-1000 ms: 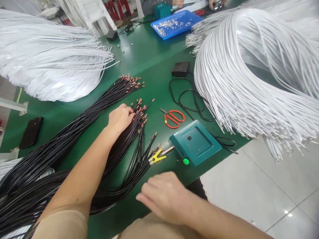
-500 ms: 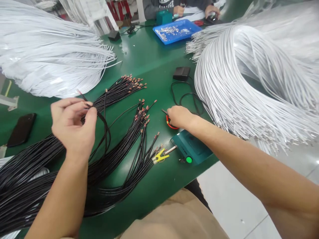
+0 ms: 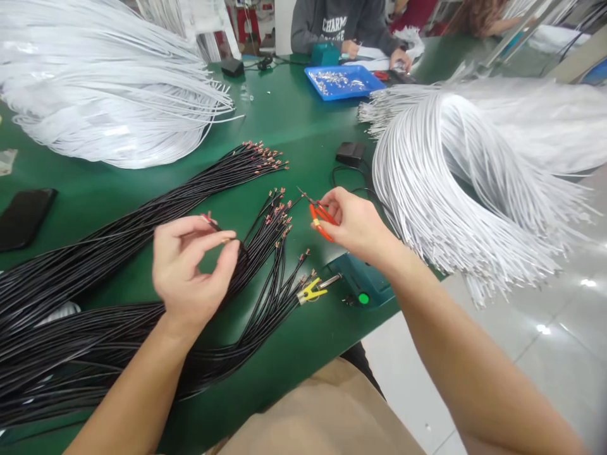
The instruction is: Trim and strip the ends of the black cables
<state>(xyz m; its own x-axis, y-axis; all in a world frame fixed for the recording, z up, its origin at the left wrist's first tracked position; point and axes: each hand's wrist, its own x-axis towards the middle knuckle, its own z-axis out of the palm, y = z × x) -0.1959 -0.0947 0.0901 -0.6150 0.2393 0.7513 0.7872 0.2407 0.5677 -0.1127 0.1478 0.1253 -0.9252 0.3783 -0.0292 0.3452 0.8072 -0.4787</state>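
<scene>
My left hand (image 3: 194, 268) is closed in a pinch on a black cable (image 3: 243, 256), whose end with a red tip sticks up past the fingers. In my right hand (image 3: 353, 221) is a pair of red-handled pliers (image 3: 321, 221), thin pointed jaws aimed up and left. Below the left hand, a bundle of black cables (image 3: 256, 246) fans out with stripped, coppery ends. Another black cable bundle (image 3: 190, 189) runs behind that hand. Toward the front, a yellow clip (image 3: 312, 291) sits at a metal rod on a green device (image 3: 367, 284) with a bright green button.
White cable bundles lie at the left (image 3: 118, 95) and right (image 3: 427, 170). A black pedal (image 3: 349, 153) with a cord is behind my right hand. A blue tray (image 3: 344, 82) holds small metal parts near a co-worker's hands (image 3: 401, 60). A phone (image 3: 24, 218) lies far left.
My left hand has moved right with the black cable, toward the other hand. My right hand has lifted the pliers off the table. The camera view has shifted slightly.
</scene>
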